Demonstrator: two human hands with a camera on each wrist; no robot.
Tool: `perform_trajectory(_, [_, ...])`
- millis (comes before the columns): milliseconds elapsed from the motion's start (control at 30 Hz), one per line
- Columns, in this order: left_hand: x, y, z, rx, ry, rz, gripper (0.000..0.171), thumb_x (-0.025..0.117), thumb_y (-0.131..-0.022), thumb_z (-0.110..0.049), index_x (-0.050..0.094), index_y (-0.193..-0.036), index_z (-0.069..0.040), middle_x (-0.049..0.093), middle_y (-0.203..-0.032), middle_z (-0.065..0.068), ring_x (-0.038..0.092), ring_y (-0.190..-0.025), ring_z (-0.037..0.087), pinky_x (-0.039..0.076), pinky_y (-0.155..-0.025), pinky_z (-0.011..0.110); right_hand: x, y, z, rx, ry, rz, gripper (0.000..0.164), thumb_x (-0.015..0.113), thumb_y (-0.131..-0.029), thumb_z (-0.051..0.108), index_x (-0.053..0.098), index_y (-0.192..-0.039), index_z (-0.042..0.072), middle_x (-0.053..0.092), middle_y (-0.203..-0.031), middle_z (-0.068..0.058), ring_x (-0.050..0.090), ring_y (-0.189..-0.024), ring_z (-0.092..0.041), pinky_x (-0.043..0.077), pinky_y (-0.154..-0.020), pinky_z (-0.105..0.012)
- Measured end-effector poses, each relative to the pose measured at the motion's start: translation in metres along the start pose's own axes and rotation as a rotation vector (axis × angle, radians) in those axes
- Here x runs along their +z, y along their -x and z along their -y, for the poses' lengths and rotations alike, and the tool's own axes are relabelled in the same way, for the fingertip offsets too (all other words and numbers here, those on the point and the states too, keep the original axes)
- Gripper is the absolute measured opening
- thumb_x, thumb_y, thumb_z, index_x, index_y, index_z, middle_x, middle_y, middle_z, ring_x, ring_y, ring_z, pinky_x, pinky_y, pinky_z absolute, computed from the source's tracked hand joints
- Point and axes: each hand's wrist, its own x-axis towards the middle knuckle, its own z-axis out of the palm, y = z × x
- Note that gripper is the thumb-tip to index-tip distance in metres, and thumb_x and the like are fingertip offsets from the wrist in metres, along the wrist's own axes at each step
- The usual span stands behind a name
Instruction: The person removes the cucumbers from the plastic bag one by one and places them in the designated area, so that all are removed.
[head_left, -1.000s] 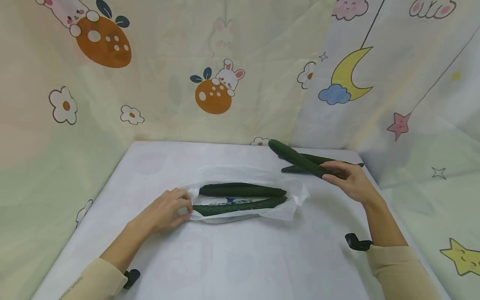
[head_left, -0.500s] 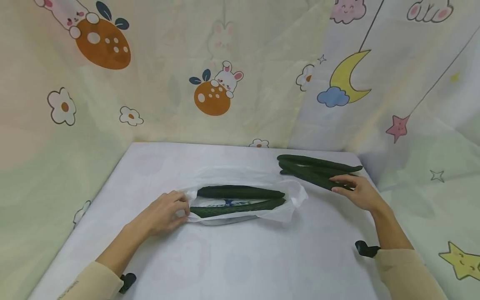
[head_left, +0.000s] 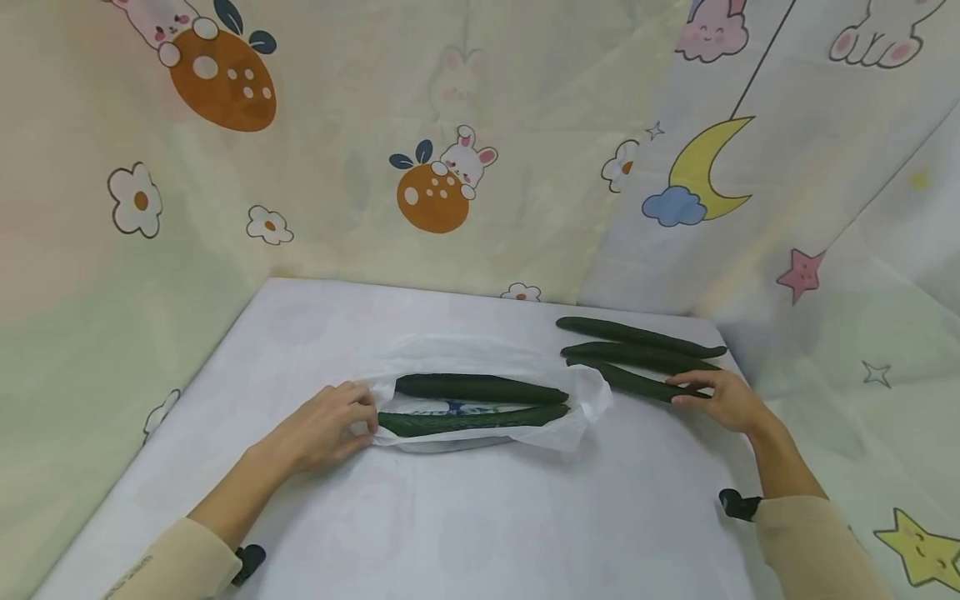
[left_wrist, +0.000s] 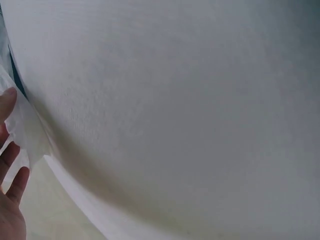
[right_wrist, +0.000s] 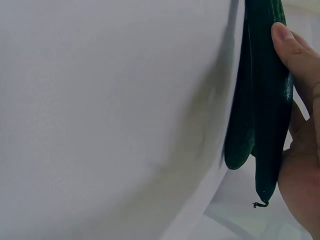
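My left hand [head_left: 333, 425] pinches the left edge of a white plastic bag [head_left: 592, 404], with the thumb on one side of the film in the left wrist view. Inside the bag's opening lie two dark green cucumbers, a rear one [head_left: 480, 388] and a front one [head_left: 472, 420]. To the right, three more cucumbers lie side by side. My right hand [head_left: 727, 402] holds the nearest of them [head_left: 626, 380] by its right end. In the right wrist view the thumb presses along this cucumber [right_wrist: 270, 110], and another cucumber [right_wrist: 241, 135] shows behind it.
Behind the held cucumber are a middle cucumber [head_left: 637, 356] and a far one [head_left: 637, 334], close to the rear right corner of the white-covered table [head_left: 465, 517]. Patterned cloth [head_left: 337, 167] hangs behind and beside the table.
My right hand has brought the held cucumber down and toward me, from lying across the other two to in front of them. The left hand stays at the bag's edge.
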Motion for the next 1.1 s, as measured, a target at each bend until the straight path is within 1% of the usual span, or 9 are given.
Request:
perform_trajectory(100, [-0.001, -0.001, 0.000, -0.002, -0.002, 0.009, 0.020, 0.086, -0.079, -0.017, 0.070, -0.085, -0.028, 0.061, -0.104, -0.008, 0.059, -0.098, 0.016, 0.049, -0.083, 0.043, 0.001, -0.002, -0.003, -0.036, 0.030, -0.002, 0.035, 0.077, -0.094, 0.025, 0.072, -0.125, 0.010, 0.068, -0.125, -0.023, 0.060, -0.114, -0.042, 0.051, -0.081, -0.046])
perform_trajectory(167, [0.000, -0.001, 0.000, -0.005, 0.001, 0.008, 0.020, 0.087, -0.079, -0.017, 0.070, -0.085, -0.028, 0.062, -0.104, -0.008, 0.059, -0.098, 0.016, 0.049, -0.084, 0.043, 0.000, -0.005, -0.004, -0.060, 0.052, -0.015, 0.033, 0.077, -0.094, 0.021, 0.072, -0.124, 0.010, 0.068, -0.125, -0.024, 0.060, -0.116, -0.045, 0.052, -0.087, -0.055])
perform_trajectory(233, [0.001, -0.001, -0.001, -0.007, 0.009, 0.007, 0.020, 0.086, -0.079, -0.017, 0.071, -0.085, -0.027, 0.062, -0.104, -0.008, 0.059, -0.098, 0.016, 0.049, -0.084, 0.043, -0.001, -0.008, -0.004, -0.078, 0.069, -0.027, 0.032, 0.076, -0.094, 0.016, 0.072, -0.124, 0.008, 0.066, -0.127, -0.027, 0.057, -0.121, -0.050, 0.046, -0.095, -0.066])
perform_trajectory(300, [0.003, 0.001, -0.002, -0.009, 0.018, 0.010, 0.019, 0.086, -0.079, -0.017, 0.071, -0.086, -0.027, 0.062, -0.104, -0.007, 0.059, -0.098, 0.016, 0.049, -0.084, 0.044, 0.000, -0.010, -0.004, -0.073, 0.087, -0.031, 0.032, 0.076, -0.093, 0.014, 0.071, -0.124, 0.008, 0.065, -0.128, -0.029, 0.055, -0.123, -0.054, 0.043, -0.097, -0.070])
perform_trajectory(400, [0.005, 0.003, -0.004, -0.003, 0.025, 0.012, 0.018, 0.086, -0.080, -0.018, 0.071, -0.086, -0.027, 0.062, -0.104, -0.007, 0.059, -0.098, 0.017, 0.049, -0.084, 0.044, 0.002, -0.009, -0.007, -0.051, 0.102, -0.033, 0.032, 0.076, -0.093, 0.011, 0.071, -0.124, 0.006, 0.064, -0.129, -0.032, 0.053, -0.125, -0.056, 0.041, -0.099, -0.071])
perform_trajectory(533, [0.005, 0.004, -0.004, 0.003, 0.012, 0.000, 0.019, 0.086, -0.079, -0.018, 0.071, -0.085, -0.027, 0.062, -0.103, -0.007, 0.059, -0.097, 0.017, 0.049, -0.083, 0.043, 0.008, -0.007, -0.007, -0.061, 0.113, -0.064, 0.034, 0.078, -0.091, 0.009, 0.071, -0.123, 0.003, 0.065, -0.128, -0.031, 0.054, -0.124, -0.055, 0.041, -0.100, -0.070])
perform_trajectory(800, [0.002, 0.004, 0.000, 0.012, 0.000, -0.009, 0.021, 0.087, -0.078, -0.018, 0.070, -0.085, -0.027, 0.061, -0.103, -0.007, 0.058, -0.096, 0.016, 0.049, -0.082, 0.042, 0.010, -0.014, 0.011, -0.118, 0.075, -0.123, 0.044, 0.080, -0.089, 0.013, 0.065, -0.129, 0.001, 0.063, -0.130, -0.027, 0.052, -0.125, -0.052, 0.040, -0.100, -0.067])
perform_trajectory(933, [0.001, 0.003, 0.001, 0.013, 0.005, -0.010, 0.021, 0.088, -0.077, -0.018, 0.071, -0.085, -0.026, 0.061, -0.104, -0.006, 0.059, -0.097, 0.017, 0.049, -0.083, 0.043, 0.010, -0.018, 0.021, -0.154, 0.064, -0.162, 0.050, 0.082, -0.088, 0.016, 0.064, -0.131, 0.000, 0.064, -0.130, -0.025, 0.056, -0.123, -0.048, 0.042, -0.100, -0.063])
perform_trajectory(1100, [0.002, 0.002, 0.001, 0.017, 0.011, -0.020, 0.021, 0.088, -0.077, -0.020, 0.070, -0.085, -0.027, 0.061, -0.103, -0.006, 0.059, -0.097, 0.016, 0.049, -0.083, 0.043, 0.012, -0.018, 0.030, -0.101, -0.019, -0.152, 0.054, 0.080, -0.092, 0.023, 0.059, -0.137, 0.001, 0.061, -0.137, -0.024, 0.054, -0.129, -0.047, 0.040, -0.105, -0.061])
